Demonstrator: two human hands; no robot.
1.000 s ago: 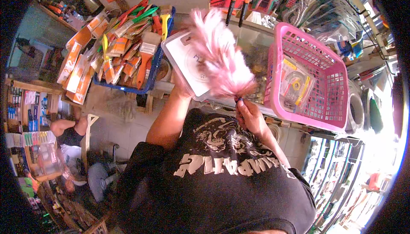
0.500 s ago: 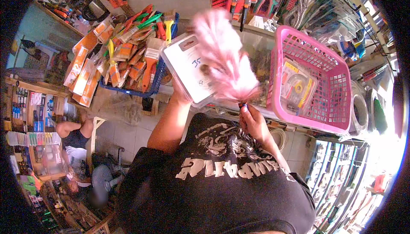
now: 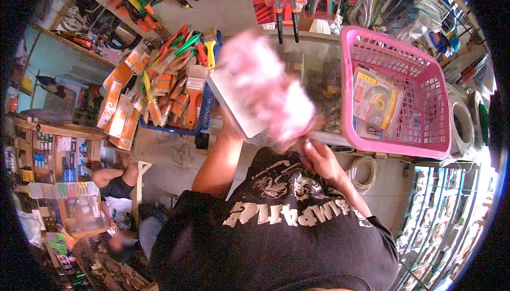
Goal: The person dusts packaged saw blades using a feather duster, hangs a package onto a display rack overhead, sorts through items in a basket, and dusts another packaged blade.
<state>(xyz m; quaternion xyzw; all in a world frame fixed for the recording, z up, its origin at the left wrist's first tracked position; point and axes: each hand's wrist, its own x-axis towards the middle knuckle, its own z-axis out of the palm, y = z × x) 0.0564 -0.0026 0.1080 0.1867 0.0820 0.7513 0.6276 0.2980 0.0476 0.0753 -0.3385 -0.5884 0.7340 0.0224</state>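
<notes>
My left hand (image 3: 231, 128) grips the lower left side of a clear plastic package (image 3: 232, 98) with a white card, held up at a tilt; its fingers are mostly behind the package. My right hand (image 3: 320, 159) is wrapped round the short dark handle of a pink and white feather duster (image 3: 254, 68). The duster's fluffy head is blurred and lies across the package, hiding much of its face.
A blue basket (image 3: 206, 109) full of paintbrushes stands to the left. On the right, a pink basket (image 3: 348, 91) holds packaged items (image 3: 376, 101). Pliers (image 3: 287, 4) hang ahead, over a glass-topped counter (image 3: 313, 52). Another person (image 3: 118, 206) sits at lower left.
The duster has swept slightly left and down over the package, covering the handwritten number seen earlier. The package is tilted more edge-on. The whole view has shifted slightly.
</notes>
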